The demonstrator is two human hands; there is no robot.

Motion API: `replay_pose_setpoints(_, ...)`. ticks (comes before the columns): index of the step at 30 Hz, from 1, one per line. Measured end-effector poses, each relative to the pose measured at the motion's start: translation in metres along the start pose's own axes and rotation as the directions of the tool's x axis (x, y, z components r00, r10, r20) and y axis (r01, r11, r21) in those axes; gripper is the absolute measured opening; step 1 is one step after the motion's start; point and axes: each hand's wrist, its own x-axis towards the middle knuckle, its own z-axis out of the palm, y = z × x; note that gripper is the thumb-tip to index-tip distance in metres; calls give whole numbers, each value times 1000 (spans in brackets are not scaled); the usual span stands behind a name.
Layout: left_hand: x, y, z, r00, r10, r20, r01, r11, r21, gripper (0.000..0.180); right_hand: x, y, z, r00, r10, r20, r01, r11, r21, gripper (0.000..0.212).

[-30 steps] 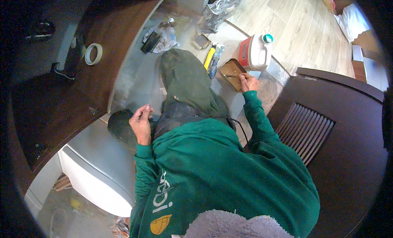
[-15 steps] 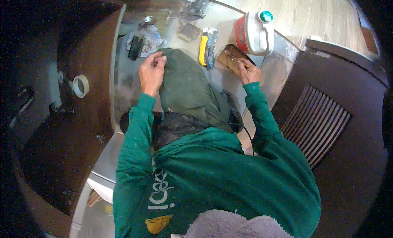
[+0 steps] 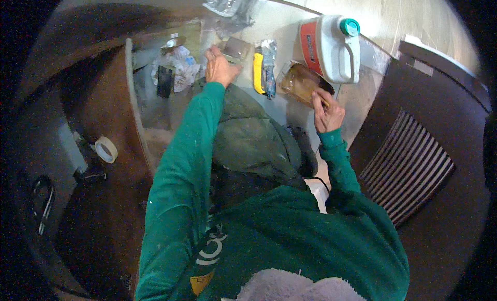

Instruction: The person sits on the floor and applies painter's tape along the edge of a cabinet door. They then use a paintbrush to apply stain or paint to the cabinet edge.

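Observation:
My left hand point(image 3: 220, 68) reaches forward past my knee, thumb and fingers apart, beside a flat brownish square block point(image 3: 237, 48) on the floor sheet. It holds nothing that I can see. On the right, my right hand point(image 3: 328, 113) pinches a thin yellow-brown stick-like piece point(image 3: 324, 101) at the near edge of a clear shallow tray point(image 3: 295, 83) with brown liquid in it. The far end of that piece is hard to make out. Between the hands lie a yellow-handled utility knife point(image 3: 258, 73) and a smeared scraper point(image 3: 268, 68), side by side.
A white jug point(image 3: 334, 55) with a green cap stands just behind the tray. At left are a crumpled rag point(image 3: 184, 68), a dark block point(image 3: 165, 81) and a masking tape roll point(image 3: 106, 149) by the brown panel. A dark slatted door point(image 3: 409, 166) flanks my right.
My left hand has moved forward and right, from beside my knee to the square block. The right hand has drawn back slightly from over the tray to its near edge. My view has shifted.

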Motion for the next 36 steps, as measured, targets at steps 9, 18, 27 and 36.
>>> replay_pose_setpoints(9,16,10,10,978,208,31,-207,921,330,110,2,-1,-3,991,34,128,-17,992,-127,19)
replay_pose_setpoints(18,20,-5,0,958,274,88,-288,913,290,87,0,-6,-10,970,-148,190,179,971,-159,20)
replay_pose_setpoints(27,-39,-20,-61,894,318,-315,-337,941,-8,86,-4,26,-5,983,-133,122,155,970,-189,27)
replay_pose_setpoints(36,-213,-27,-108,831,163,-532,-277,951,-141,85,1,28,3,957,-274,97,289,931,-224,27)
